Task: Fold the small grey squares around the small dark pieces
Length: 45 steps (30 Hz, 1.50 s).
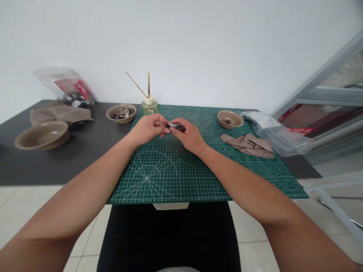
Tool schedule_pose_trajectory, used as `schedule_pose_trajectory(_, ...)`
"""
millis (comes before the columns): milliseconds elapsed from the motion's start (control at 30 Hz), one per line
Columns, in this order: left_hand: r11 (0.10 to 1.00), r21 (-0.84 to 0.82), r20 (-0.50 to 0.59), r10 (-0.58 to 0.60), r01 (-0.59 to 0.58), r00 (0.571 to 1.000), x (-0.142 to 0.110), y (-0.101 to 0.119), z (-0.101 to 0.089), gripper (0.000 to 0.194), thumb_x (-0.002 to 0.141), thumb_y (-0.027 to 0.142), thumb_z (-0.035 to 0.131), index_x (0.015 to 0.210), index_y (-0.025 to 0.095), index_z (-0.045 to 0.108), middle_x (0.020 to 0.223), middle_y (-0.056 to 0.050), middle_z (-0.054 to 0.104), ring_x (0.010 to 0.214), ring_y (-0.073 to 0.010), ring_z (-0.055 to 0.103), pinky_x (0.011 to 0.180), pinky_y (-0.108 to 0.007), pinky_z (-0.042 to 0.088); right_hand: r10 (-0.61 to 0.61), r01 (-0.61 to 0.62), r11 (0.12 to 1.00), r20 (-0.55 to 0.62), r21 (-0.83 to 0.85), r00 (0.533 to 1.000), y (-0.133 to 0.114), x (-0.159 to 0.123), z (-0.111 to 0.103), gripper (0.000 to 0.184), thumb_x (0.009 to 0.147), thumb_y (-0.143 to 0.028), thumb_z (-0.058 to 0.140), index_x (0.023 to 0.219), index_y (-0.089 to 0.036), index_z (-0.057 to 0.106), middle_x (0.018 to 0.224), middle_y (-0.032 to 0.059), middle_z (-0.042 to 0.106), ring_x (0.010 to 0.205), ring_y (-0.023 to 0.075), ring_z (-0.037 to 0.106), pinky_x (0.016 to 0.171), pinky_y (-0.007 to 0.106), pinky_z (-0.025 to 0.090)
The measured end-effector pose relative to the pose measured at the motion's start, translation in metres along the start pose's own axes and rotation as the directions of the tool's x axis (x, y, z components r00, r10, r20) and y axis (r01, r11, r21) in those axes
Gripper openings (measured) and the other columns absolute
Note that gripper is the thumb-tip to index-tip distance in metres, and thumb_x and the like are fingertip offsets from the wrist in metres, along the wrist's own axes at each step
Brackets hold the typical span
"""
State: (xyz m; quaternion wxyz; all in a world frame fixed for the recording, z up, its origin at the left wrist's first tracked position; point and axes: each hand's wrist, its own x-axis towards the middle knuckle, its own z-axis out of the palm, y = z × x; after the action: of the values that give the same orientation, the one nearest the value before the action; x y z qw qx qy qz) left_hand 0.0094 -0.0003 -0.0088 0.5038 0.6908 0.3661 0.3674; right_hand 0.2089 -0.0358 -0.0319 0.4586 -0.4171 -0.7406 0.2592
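Slippage is my worry tbh, since the left hand (151, 127) and right hand (189, 134) both just pinch that small dark, pale-edged piece (178, 126) up over the green cutting mat (167, 177), so an uneven tug or slack pinch from either side could probably make it pop loose and drop.

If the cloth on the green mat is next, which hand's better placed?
Right, probably: the right hand is nearer the cloth, on its side of the green mat; left hand is farther. But it holds a small dark item.
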Motion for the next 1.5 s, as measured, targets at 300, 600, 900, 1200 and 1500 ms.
schedule_pose_trajectory(300,1.0,0.013,-0.012,0.001,-0.001,1.0,-0.0008,0.0011,0.0001,0.034,0.063,0.025,0.086,0.086,0.016,0.063,0.059,0.001,0.068,0.054,-0.0124,0.062,0.056,-0.025,0.048,0.004,-0.003,1.0,-0.024,0.007,1.0,0.0,0.001,-0.0001,0.019,0.092,-0.037,0.066,0.106,-0.026,0.072,0.107,0.0008,0.076,0.098,0.0197,0.067,0.092,0.034,0.051)
schedule_pose_trajectory(600,1.0,0.028,-0.005,0.005,-0.005,1.0,-0.0004,0.0006,0.001,0.033,0.065,0.026,0.086,0.085,0.017,0.061,0.058,0.003,0.067,0.052,-0.012,0.062,0.054,-0.025,0.047,-0.007,0.007,1.0,-0.011,0.006,1.0,0.0012,0.0011,-0.0004,0.018,0.092,-0.038,0.066,0.105,-0.027,0.072,0.106,0.0006,0.076,0.098,0.02,0.067,0.092,0.034,0.051)
schedule_pose_trajectory(900,1.0,-0.003,-0.017,0.006,-0.006,1.0,-0.0017,0.0021,0.0015,0.033,0.065,0.024,0.086,0.086,0.016,0.062,0.059,0.002,0.067,0.052,-0.0115,0.062,0.055,-0.024,0.048,0.004,-0.004,1.0,-0.022,0.012,1.0,0.0009,0.0009,0.0,0.02,0.092,-0.041,0.066,0.105,-0.026,0.072,0.106,0.0006,0.075,0.095,0.0191,0.066,0.089,0.033,0.051)
schedule_pose_trajectory(1200,1.0,-0.016,-0.008,0.002,-0.002,1.0,-0.0007,-0.0002,0.0018,0.033,0.065,0.023,0.086,0.086,0.015,0.063,0.06,0.002,0.068,0.053,-0.0116,0.062,0.055,-0.024,0.049,0.009,-0.007,0.999,-0.026,0.053,1.0,0.0035,0.0022,0.0004,0.021,0.09,-0.041,0.067,0.101,-0.024,0.071,0.098,0.0004,0.074,0.09,0.0186,0.064,0.084,0.032,0.049)
schedule_pose_trajectory(1500,1.0,-0.027,0.004,0.015,-0.015,1.0,0.0007,-0.0048,-0.0004,0.032,0.065,0.023,0.087,0.085,0.016,0.063,0.059,0.002,0.068,0.053,-0.0118,0.063,0.055,-0.024,0.049,0.013,-0.009,0.997,-0.039,0.082,0.999,0.0022,0.0018,0.0028,0.024,0.088,-0.045,0.067,0.098,-0.024,0.07,0.096,0.0002,0.073,0.086,0.0184,0.062,0.082,0.032,0.049)
